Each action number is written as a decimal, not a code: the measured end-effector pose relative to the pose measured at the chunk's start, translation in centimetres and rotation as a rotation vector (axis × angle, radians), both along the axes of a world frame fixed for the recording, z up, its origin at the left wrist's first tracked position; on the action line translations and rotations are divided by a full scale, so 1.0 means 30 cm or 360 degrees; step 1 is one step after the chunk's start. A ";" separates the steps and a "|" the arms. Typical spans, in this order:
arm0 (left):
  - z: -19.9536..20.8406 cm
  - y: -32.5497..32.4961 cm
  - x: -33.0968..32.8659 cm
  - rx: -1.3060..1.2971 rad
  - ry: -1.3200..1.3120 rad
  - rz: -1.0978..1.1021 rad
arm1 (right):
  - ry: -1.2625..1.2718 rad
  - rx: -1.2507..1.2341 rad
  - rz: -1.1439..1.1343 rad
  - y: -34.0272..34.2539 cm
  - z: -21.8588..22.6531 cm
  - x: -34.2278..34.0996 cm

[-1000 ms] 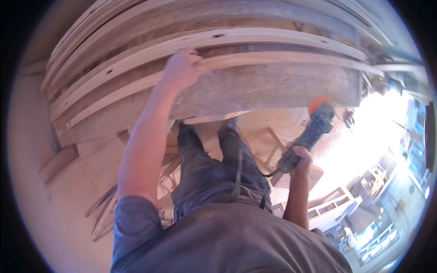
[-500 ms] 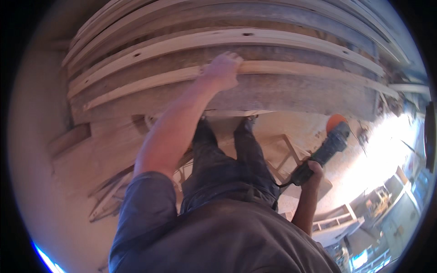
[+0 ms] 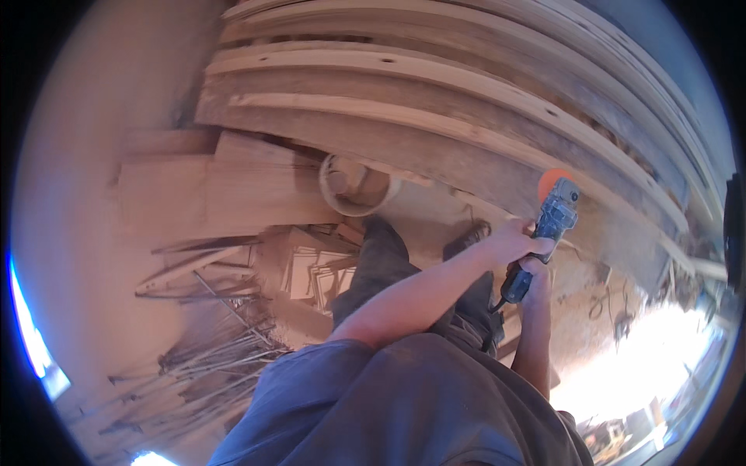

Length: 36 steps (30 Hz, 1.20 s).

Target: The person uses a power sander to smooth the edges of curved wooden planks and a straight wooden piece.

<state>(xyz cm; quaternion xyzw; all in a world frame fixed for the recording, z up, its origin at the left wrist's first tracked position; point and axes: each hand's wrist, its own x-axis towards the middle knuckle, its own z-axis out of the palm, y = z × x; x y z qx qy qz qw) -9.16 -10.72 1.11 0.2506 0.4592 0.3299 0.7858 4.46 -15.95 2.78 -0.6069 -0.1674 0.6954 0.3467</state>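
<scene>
An angle grinder [image 3: 556, 216] with an orange disc [image 3: 549, 186] is held in both hands, to the right of my body. My left hand [image 3: 513, 240] wraps the middle of its dark body, just behind the metal head. Lower down, my right hand [image 3: 536, 278] is closed round the rear part, where a cord comes out. The disc appears at the near edge of a long pale wooden strip [image 3: 373, 116] lying on the workbench [image 3: 497, 172]; whether they touch, I cannot tell.
Farther back on the bench lie more long wooden strips [image 3: 443, 70], one with dark knots or holes. Below the bench edge stands a round bucket [image 3: 359, 186] with scraps inside. Thin sticks [image 3: 210, 365] and wooden offcuts [image 3: 311, 272] litter the floor at the left. Bright light falls at the lower right.
My left hand has left the nearest wooden strip and taken hold of the grinder. The grinder has been raised toward the bench. My view has turned, bringing the bucket into sight.
</scene>
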 end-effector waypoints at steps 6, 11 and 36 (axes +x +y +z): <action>0.044 0.110 -0.515 -0.0350 0.0161 0.0268 | 0.0178 -0.0072 0.0377 0.136 -0.021 -0.521; -0.039 0.077 -1.015 -0.0302 0.0314 0.0557 | 0.0133 0.0020 0.0698 0.186 -0.004 -1.050; 0.002 0.059 -2.406 -0.0378 -0.0124 0.1261 | 0.0075 0.0002 0.1374 0.377 0.012 -2.459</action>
